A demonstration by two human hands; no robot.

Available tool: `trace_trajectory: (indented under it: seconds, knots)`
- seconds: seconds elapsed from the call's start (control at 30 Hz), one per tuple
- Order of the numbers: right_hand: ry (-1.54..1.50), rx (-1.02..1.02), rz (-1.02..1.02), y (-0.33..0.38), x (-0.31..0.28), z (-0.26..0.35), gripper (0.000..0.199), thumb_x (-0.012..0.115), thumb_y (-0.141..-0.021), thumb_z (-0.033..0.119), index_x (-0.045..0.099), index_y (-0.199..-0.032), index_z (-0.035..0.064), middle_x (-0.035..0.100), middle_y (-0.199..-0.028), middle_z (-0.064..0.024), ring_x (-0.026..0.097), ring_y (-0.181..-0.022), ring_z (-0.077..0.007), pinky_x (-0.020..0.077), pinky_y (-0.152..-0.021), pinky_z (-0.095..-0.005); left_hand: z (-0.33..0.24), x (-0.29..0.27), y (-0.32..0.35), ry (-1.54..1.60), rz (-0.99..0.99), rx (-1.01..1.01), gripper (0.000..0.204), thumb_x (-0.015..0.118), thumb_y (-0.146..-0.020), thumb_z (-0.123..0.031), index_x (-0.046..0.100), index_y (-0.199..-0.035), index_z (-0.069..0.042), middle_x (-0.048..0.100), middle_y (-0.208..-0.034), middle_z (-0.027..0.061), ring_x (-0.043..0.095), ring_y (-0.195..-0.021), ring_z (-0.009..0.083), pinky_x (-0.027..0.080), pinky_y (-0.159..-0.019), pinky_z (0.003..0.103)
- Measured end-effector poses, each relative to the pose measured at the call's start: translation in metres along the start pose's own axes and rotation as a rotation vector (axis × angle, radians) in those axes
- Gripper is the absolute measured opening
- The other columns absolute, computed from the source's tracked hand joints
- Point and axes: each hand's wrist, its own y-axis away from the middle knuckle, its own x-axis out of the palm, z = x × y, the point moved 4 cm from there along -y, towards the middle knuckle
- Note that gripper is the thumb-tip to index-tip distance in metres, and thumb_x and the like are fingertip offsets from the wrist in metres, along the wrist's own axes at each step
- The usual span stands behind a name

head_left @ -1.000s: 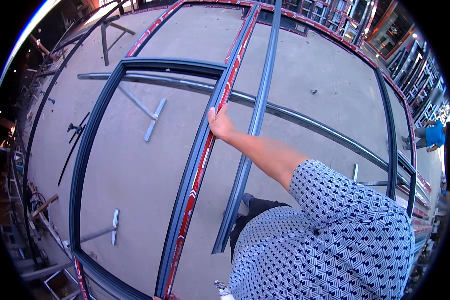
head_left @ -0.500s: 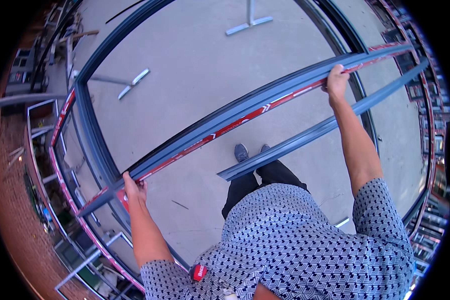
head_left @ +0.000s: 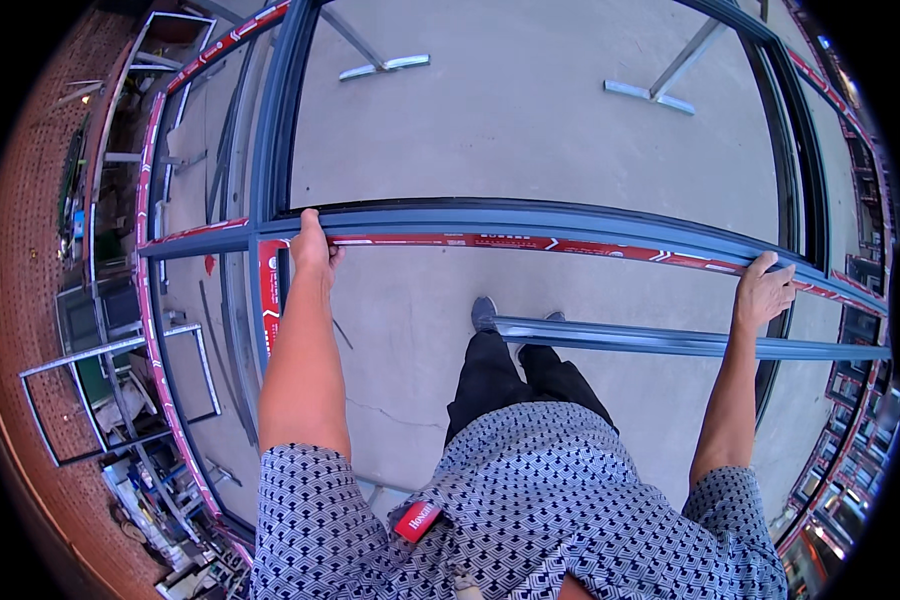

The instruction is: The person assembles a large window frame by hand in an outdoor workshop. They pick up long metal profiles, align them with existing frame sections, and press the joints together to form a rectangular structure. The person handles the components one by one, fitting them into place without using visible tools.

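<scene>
A large dark grey metal window frame lies before me, with a long crossbar [head_left: 530, 222] running left to right. Red and white protective film [head_left: 600, 250] covers the bar's near side. My left hand [head_left: 313, 248] is closed around the bar close to its left corner, thumb side on top. Towards the right corner, my right hand [head_left: 765, 290] rests its fingers over the bar and grips it; its thumb is partly hidden. Nearer to me, a loose grey metal profile [head_left: 650, 340] crosses over the frame's right part, and neither hand touches it.
Beneath the frame, metal support stands [head_left: 385, 67] with flat feet rest on the grey concrete floor [head_left: 530, 130]. Smaller frames [head_left: 120, 345] and clutter line the left, beside a brick-patterned surface [head_left: 35, 250]. Further frames [head_left: 835, 445] stack up at the right. My shoes [head_left: 484, 312] show below the bar.
The crossbar slanted steeply up to the right and now runs almost level in view; the whole scene has turned clockwise. Both hands remain on the bar near its corners.
</scene>
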Motion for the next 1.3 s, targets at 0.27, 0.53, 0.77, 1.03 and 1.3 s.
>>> trace_trajectory:
  seconds: [0.27,0.53,0.77,1.03,1.3]
  knots:
    - [-0.494,-1.058,0.269,0.126,-0.079,0.202,0.040,0.064,-0.102,0.029,0.071,-0.132,0.0051,0.069,-0.125,-0.0158,0.066,-0.115,-0.0330,0.0537,-0.096,-0.0449,-0.003,0.003,0.015,-0.008,0.005,-0.001,0.048,0.058,-0.101,-0.054,0.060,-0.093,-0.007,0.053,-0.076,0.0018,0.050,-0.065,0.0124,0.058,-0.065,0.033]
    - [-0.192,-1.458,0.748,0.199,-0.106,0.302,0.065,0.066,-0.100,0.066,0.063,-0.117,0.0034,0.070,-0.104,-0.0145,0.070,-0.104,-0.0326,0.0589,-0.087,-0.0443,0.001,0.009,0.013,0.018,0.051,-0.009,0.059,0.059,-0.099,-0.047,0.061,-0.122,0.007,0.066,-0.108,0.0142,0.066,-0.091,0.0193,0.061,-0.070,0.038]
    - [-0.073,-1.462,0.766,0.212,-0.098,0.318,0.074,0.064,-0.095,0.077,0.066,-0.116,0.0062,0.072,-0.099,-0.0156,0.071,-0.096,-0.0304,0.0624,-0.084,-0.0408,0.009,0.023,0.016,-0.002,0.007,-0.034,0.048,0.056,-0.102,-0.050,0.060,-0.104,-0.003,0.060,-0.090,0.0065,0.056,-0.072,0.0141,0.058,-0.073,0.036]
    - [0.006,-1.347,0.768,0.208,-0.102,0.317,0.079,0.068,-0.090,0.080,0.067,-0.110,0.0036,0.074,-0.099,-0.0159,0.072,-0.100,-0.0315,0.0617,-0.084,-0.0415,0.004,0.028,0.029,0.015,0.046,-0.009,0.053,0.056,-0.103,-0.049,0.061,-0.110,0.003,0.063,-0.097,0.0106,0.062,-0.077,0.0182,0.059,-0.067,0.037]
    - [-0.050,-1.417,0.619,0.211,-0.097,0.312,0.075,0.067,-0.092,0.079,0.064,-0.103,0.0044,0.072,-0.091,-0.0168,0.073,-0.085,-0.0329,0.0614,-0.074,-0.0408,0.011,0.023,0.022,0.044,0.141,0.003,0.056,0.062,-0.100,-0.054,0.064,-0.106,0.001,0.062,-0.090,0.0070,0.060,-0.070,0.0168,0.060,-0.066,0.037]
